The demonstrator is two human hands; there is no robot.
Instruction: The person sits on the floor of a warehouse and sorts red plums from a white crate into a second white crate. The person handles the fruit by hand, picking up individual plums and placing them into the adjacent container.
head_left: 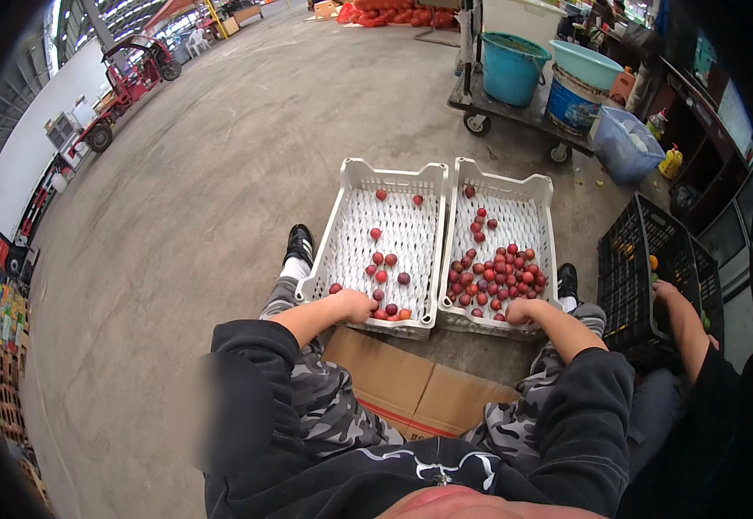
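Note:
Two white plastic crates stand side by side before me. The left crate (442,259) holds a few scattered red plums (377,258) on a white padded liner. My left hand (355,306) reaches over its near edge beside several plums; its fingertips are partly hidden, so any hold is unclear. The right crate (550,224) holds many more plums (501,276), mostly heaped in its near half. My right hand (519,311) is at that crate's near right corner, close to the plums, with its fingers curled down and mostly hidden from view.
Flattened cardboard (396,383) lies between my legs. At right, a co-worker's hand (665,292) reaches into a black plastic crate (629,272) with fruit. Beyond stand a platform trolley (512,117) with a blue bucket (512,71), and a translucent bin (626,146). A red cargo tricycle (123,91) is far left.

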